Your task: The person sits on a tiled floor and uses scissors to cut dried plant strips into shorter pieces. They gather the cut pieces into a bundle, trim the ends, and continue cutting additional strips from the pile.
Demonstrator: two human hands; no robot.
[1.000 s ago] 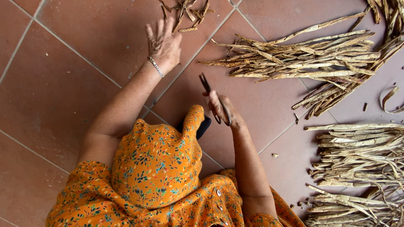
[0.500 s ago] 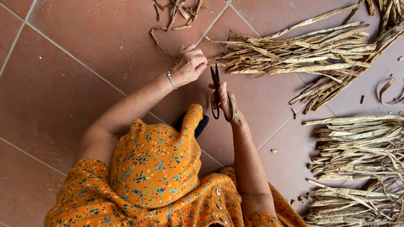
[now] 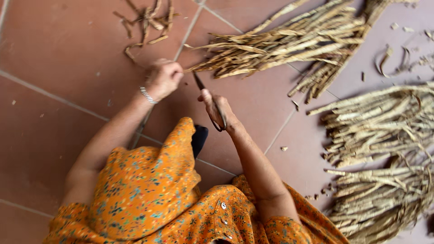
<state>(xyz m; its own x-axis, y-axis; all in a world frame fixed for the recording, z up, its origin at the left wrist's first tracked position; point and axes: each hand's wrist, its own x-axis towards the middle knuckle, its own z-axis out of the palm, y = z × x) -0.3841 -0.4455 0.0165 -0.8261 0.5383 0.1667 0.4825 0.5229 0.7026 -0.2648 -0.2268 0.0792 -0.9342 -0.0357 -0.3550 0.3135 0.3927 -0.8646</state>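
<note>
The left hand (image 3: 163, 79) is curled into a fist at the near tip of a long heap of dried, straw-coloured pods (image 3: 289, 43), its fingers pinched around one stalk end to steady it. The right hand (image 3: 217, 110) has its fingers closed through the handles of dark scissors (image 3: 205, 97), blades aimed at that gripped tip. Cut scraps (image 3: 147, 20) lie apart on the red floor tiles (image 3: 58, 54), and more bundles (image 3: 379, 149) are stacked to the right.

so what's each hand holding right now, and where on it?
Right hand holds dark scissors by the handle loops, blades toward the left hand. Left hand is closed at the tip of a dried strip from the pile; the exact grip is hidden.
</note>
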